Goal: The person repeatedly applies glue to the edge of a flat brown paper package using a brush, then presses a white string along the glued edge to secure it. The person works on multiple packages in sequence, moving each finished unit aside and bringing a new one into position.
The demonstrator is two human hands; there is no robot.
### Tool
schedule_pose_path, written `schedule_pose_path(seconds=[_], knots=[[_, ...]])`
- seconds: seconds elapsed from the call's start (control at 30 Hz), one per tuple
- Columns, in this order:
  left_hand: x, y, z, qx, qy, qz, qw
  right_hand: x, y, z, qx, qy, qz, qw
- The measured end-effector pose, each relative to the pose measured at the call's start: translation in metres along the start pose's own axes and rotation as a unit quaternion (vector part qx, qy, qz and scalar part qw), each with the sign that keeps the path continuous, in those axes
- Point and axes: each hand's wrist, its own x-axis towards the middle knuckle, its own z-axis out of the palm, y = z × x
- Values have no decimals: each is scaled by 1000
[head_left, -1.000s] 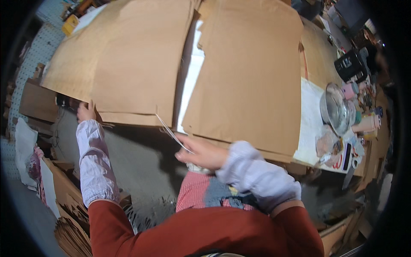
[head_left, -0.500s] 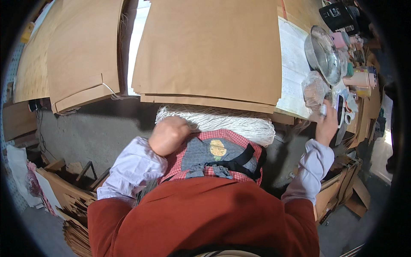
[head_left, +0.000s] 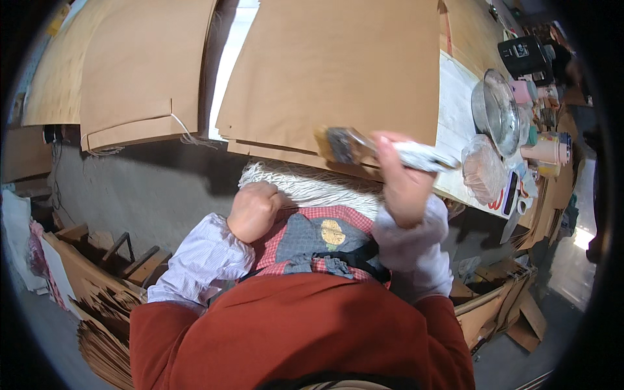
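Note:
My right hand (head_left: 408, 188) grips a flat brush (head_left: 413, 155) by its pale, wrapped handle. The brush's dark ferrule and yellowish bristles point left, over the near edge of a stack of brown paper sheets (head_left: 331, 78). My left hand (head_left: 255, 211) is closed in my lap, at the left end of a bundle of white strings (head_left: 312, 188). Whatever its curled fingers may hold is hidden. The strings lie across the checked apron (head_left: 299, 237), just below the table edge.
A second brown paper stack (head_left: 143, 65) with white cord lies on the left. At the right stand a metal basin (head_left: 481, 107), a plastic-covered container (head_left: 484, 170), a pink cup (head_left: 546, 153) and a phone (head_left: 511, 193). Cardboard boxes (head_left: 500, 302) sit on the floor.
My right hand has moved left from beside the plastic-covered container, bringing the brush over the paper stack's near edge. My left hand has stayed by the strings. The view has shifted slightly.

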Motion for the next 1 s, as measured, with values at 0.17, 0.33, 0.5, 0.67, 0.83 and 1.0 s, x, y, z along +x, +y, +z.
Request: schedule_pose_path(seconds=[0.17,0.33,0.5,0.67,0.83,1.0], knots=[[15,13,-49,139,106,-43,984,25,-4,59,-17,-59,-19,998],[49,-5,-54,236,-15,-76,969,37,12,66,-156,-67,-41,985],[52,-11,-48,255,-28,-56,965,33,19,-18,-357,45,-47,932],[56,-9,-50,220,-25,-55,974,32,26,-68,-475,90,-75,872],[58,-5,-51,196,8,-55,979,31,21,-80,-250,78,-28,965],[52,5,-62,170,58,-31,983,11,19,-191,58,253,-101,960]])
